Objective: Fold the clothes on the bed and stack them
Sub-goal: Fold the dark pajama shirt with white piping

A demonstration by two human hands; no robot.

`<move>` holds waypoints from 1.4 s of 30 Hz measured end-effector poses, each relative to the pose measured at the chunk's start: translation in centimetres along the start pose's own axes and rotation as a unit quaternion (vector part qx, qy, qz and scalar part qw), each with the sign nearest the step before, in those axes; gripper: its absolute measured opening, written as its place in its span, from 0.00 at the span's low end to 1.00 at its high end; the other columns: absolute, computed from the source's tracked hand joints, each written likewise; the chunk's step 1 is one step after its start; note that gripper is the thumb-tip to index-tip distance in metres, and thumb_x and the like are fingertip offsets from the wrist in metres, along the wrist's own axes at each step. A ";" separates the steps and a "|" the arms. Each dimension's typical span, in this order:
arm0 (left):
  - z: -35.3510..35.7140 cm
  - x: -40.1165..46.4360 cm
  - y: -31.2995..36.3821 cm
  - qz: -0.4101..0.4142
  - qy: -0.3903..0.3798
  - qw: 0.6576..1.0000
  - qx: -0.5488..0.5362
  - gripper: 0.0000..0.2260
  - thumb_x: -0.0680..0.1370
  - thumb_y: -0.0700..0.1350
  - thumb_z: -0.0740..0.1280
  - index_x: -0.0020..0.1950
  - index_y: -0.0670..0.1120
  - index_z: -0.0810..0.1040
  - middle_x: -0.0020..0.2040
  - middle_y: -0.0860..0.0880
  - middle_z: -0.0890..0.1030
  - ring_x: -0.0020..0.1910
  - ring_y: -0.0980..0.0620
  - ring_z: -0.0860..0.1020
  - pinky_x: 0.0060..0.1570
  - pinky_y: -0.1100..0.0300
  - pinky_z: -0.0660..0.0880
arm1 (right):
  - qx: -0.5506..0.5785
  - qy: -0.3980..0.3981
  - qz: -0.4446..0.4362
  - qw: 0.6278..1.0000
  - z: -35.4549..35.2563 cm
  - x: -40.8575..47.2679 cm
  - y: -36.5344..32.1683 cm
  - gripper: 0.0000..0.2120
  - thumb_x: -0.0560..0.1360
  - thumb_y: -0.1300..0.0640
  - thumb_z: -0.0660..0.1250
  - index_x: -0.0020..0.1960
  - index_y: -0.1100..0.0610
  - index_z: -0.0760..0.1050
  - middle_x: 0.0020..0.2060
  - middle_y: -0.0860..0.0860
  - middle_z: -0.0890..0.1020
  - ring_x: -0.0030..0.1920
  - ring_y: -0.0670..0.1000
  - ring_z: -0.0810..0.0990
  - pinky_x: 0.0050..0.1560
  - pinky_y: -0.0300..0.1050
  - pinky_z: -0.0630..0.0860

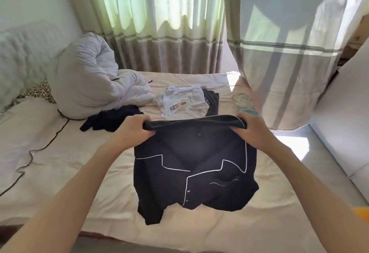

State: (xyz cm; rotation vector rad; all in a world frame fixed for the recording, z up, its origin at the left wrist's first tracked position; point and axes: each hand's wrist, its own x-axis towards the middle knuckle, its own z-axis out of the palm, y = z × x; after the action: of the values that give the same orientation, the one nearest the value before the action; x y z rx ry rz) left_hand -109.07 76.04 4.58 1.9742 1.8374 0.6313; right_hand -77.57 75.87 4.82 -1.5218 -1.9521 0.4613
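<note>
A dark navy shirt (197,173) with white piping lies collar-side toward me on the cream bed sheet (83,163). My left hand (133,129) grips its far edge at the left corner, and my right hand (251,131) grips the same edge at the right corner. That edge is lifted off the bed and stretched between both hands. Beyond the shirt a white garment (183,103) with small printed badges rests on a dark folded piece (212,101). A crumpled dark garment (111,120) lies to the left of them.
A bunched white duvet (89,81) fills the far left of the bed, beside a leopard-print pillow (42,93). A black cable (50,143) snakes across the sheet at left. Striped green curtains (169,23) hang behind; one curtain panel (283,63) drapes near the bed's right edge.
</note>
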 end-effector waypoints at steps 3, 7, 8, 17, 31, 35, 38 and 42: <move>1.1 -0.8 0.4 -0.032 0.145 0.989 0.008 0.08 0.71 0.46 0.70 0.39 0.48 0.71 0.35 0.52 0.73 0.39 0.47 0.73 0.41 0.55 0.69 | -0.010 0.026 -0.028 0.999 0.7 -0.2 -0.2 0.12 0.71 0.67 0.68 0.39 0.52 0.70 0.31 0.39 0.70 0.35 0.37 0.69 0.38 0.32 0.62; 1.5 -1.7 -0.1 -0.058 0.108 0.988 -0.099 0.08 0.74 0.44 0.67 0.37 0.50 0.71 0.32 0.53 0.75 0.34 0.52 0.73 0.35 0.59 0.67 | 0.092 -0.029 0.031 0.995 1.4 -0.6 0.2 0.11 0.74 0.69 0.63 0.43 0.54 0.76 0.34 0.42 0.75 0.37 0.39 0.73 0.40 0.26 0.67; 1.3 -2.1 -0.4 -0.055 0.068 0.988 -0.125 0.09 0.75 0.42 0.67 0.37 0.50 0.71 0.31 0.52 0.75 0.32 0.54 0.72 0.33 0.60 0.66 | 0.116 -0.048 0.047 0.991 1.4 -0.7 0.4 0.11 0.74 0.70 0.63 0.43 0.55 0.76 0.33 0.43 0.76 0.37 0.40 0.73 0.39 0.27 0.67; 0.5 -4.8 -1.7 -0.012 -0.078 0.962 -0.260 0.11 0.79 0.38 0.62 0.38 0.48 0.72 0.31 0.54 0.71 0.32 0.58 0.69 0.32 0.69 0.65 | 0.318 -0.133 0.156 0.926 0.1 -3.1 -0.1 0.07 0.73 0.60 0.67 0.42 0.55 0.84 0.43 0.53 0.85 0.44 0.51 0.83 0.48 0.39 0.78; -5.3 -8.6 -1.0 -0.050 -0.180 0.860 -0.476 0.11 0.59 0.39 0.63 0.35 0.44 0.83 0.30 0.49 0.81 0.28 0.56 0.79 0.27 0.68 0.75 | 0.486 -0.287 0.116 0.817 -4.5 -10.9 -4.8 0.22 0.66 0.69 0.67 0.58 0.73 0.68 0.45 0.59 0.75 0.45 0.55 0.76 0.43 0.43 0.77; -5.9 -7.3 0.6 0.000 -0.141 0.898 -0.418 0.09 0.67 0.43 0.65 0.34 0.51 0.84 0.33 0.52 0.83 0.31 0.58 0.80 0.29 0.68 0.74 | 0.418 -0.174 0.123 0.883 -5.5 -10.6 -6.5 0.14 0.65 0.64 0.70 0.49 0.68 0.77 0.39 0.56 0.81 0.39 0.50 0.81 0.41 0.39 0.79; -5.9 -5.0 1.6 0.004 -0.080 0.892 -0.445 0.20 0.76 0.38 0.59 0.33 0.54 0.85 0.32 0.53 0.83 0.30 0.59 0.80 0.28 0.71 0.73 | 0.399 -0.065 0.116 0.907 -5.5 -8.9 -7.5 0.07 0.65 0.59 0.69 0.42 0.59 0.81 0.35 0.51 0.83 0.35 0.46 0.82 0.37 0.35 0.78; -4.6 -1.1 2.4 0.005 -0.027 0.923 -0.384 0.19 0.77 0.40 0.60 0.33 0.55 0.84 0.31 0.57 0.82 0.30 0.62 0.79 0.27 0.70 0.72 | 0.232 0.078 0.096 0.965 -4.2 -4.4 -6.1 0.06 0.73 0.56 0.69 0.38 0.53 0.80 0.31 0.46 0.81 0.31 0.40 0.79 0.33 0.29 0.73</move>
State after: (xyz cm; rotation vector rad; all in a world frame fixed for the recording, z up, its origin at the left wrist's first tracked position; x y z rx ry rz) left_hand -109.67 74.63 9.64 1.4408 1.2508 1.0828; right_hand -78.66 69.53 10.61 -1.3918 -1.4516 0.7939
